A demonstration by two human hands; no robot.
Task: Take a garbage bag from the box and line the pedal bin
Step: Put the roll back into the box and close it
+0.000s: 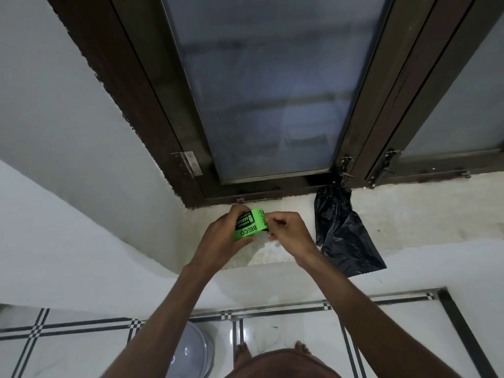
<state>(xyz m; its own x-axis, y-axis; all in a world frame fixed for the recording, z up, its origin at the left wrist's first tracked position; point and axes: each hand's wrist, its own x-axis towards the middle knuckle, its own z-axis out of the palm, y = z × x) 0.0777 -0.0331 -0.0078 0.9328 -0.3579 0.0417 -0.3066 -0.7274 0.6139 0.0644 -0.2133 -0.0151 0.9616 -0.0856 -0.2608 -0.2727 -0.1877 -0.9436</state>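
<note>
Gripping the green box (249, 223) in our left hand (226, 236), our right hand (290, 231) pinches its three o'clock end; no bag is out, and lining the bin remains.

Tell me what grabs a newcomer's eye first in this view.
The bright green garbage-bag box stands out at the centre, held over the white sill below the dark-framed window; the left hand grips it while the right hand pinches at its end. To the right, a black plastic bag hangs from the window latch down the white wall.
</note>
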